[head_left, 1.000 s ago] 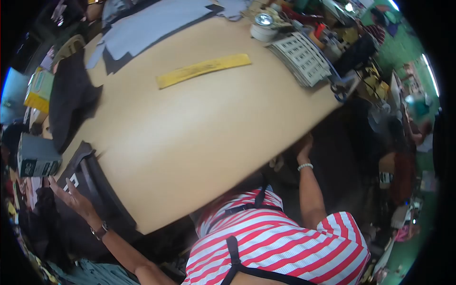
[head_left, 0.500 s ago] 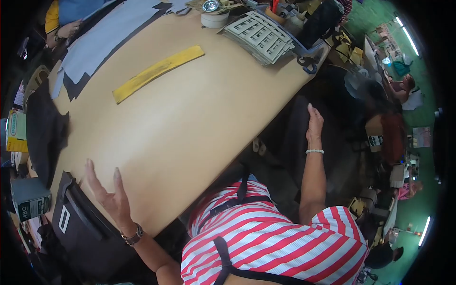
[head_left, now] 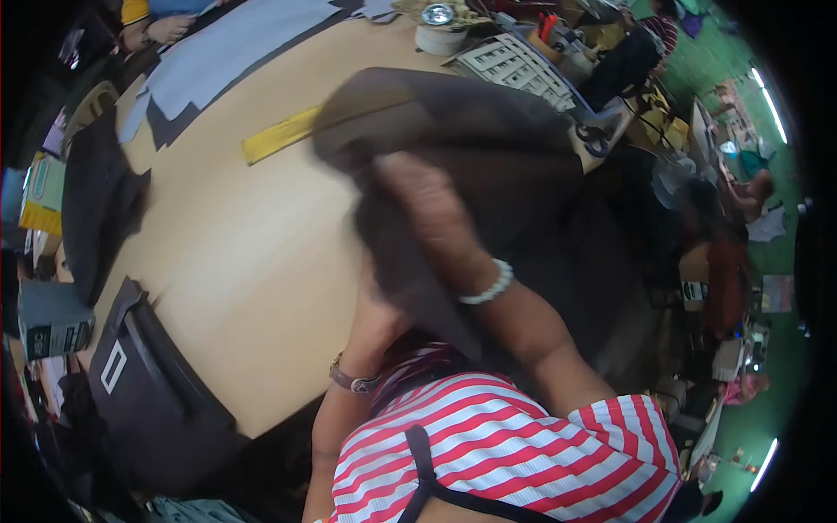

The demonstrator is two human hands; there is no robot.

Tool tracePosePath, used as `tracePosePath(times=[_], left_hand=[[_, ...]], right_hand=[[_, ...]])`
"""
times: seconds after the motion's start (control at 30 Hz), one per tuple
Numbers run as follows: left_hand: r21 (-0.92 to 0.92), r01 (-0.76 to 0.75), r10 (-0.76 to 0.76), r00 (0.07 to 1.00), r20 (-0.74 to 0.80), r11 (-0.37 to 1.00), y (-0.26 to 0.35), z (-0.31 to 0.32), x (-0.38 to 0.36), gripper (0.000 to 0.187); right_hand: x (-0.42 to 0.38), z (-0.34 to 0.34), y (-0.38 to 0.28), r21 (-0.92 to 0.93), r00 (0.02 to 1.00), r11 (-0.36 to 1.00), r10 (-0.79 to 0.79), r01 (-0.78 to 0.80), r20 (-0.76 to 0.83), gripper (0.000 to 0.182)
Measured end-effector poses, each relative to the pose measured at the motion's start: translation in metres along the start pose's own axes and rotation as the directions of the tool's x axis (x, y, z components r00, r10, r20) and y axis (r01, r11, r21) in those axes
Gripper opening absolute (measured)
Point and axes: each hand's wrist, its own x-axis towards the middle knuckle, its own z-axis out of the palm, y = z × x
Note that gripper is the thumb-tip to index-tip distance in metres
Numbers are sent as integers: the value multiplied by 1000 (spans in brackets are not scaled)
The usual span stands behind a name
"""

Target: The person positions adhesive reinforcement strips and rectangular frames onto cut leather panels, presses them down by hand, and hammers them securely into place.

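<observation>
Both hands came up off the table edge since the earlier frame and now carried a big dark brown sheet (head_left: 488, 166) over the tan tabletop (head_left: 253, 261). Right hand (head_left: 427, 205) was clamped on the sheet, motion-blurred, beaded bracelet at the wrist. Left hand (head_left: 375, 296) was under the sheet's lower edge, mostly hidden; can't tell how its fingers sat. Sheet looked soft, matte, leather-like, draped in folds, and covered the table's right half plus one end of the flat yellow strip (head_left: 279, 135). Grey-blue cut panels (head_left: 227, 52) lay at the far edge; a stack of pale slotted templates (head_left: 514, 65) sat beyond the sheet.
</observation>
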Motion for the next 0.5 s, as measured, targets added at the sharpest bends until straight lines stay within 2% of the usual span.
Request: tracePosePath(times=[0.03,0.07,0.1,0.13,0.17,0.2,0.23,0.27,0.3,0.33,0.37,0.43,0.47,0.5], left_hand=[[351,-146,158,987,-6,925,-11,-14,-9,75],[624,-234,309,951,-12,746,-22,-27,-18,61],[434,-95,192,964,-184,896,-16,-33,-18,52],[187,0,66,935,-348,982,-9,-38,-19,44],[-177,28,-106,887,-449,984,0,-46,-16,40],[-519,4,-293,829,-477,855,7,-55,-15,37],[-554,-2,-325,807,-493,833,11,-64,-17,36],[-589,-14,-355,787,-505,808,14,-74,-18,35],[-626,-30,-382,769,-512,779,16,-84,-19,34],[-714,12,-445,789,-423,700,14,-101,-24,34],[-712,-38,-424,781,-459,701,17,-107,-27,37],[-695,-137,-372,764,-528,706,26,-118,-31,42],[-703,-179,-320,795,-516,689,28,-119,-48,61],[-649,-225,-294,752,-589,726,31,-108,-61,65]], right_hand=[[11,16,12,85,987,995,42,-55,157,39],[18,27,23,210,965,961,128,-177,229,40],[23,28,29,7,970,1000,14,-16,244,37],[28,24,35,-187,955,970,-98,155,281,35],[30,19,43,-359,920,876,-201,322,335,34],[28,12,52,-440,944,848,-187,295,272,31],[28,5,52,-636,949,707,-188,310,254,31],[30,-6,67,-821,918,430,-294,375,265,35],[31,-21,76,-895,933,301,-247,330,261,40],[35,-36,84,-929,944,211,-201,303,262,45],[39,-49,91,-962,960,109,-158,251,233,50],[48,-66,103,-982,963,3,-196,190,186,55],[51,-68,105,-989,967,-1,-211,148,145,56],[54,-68,104,-995,969,-5,-228,100,99,57]])
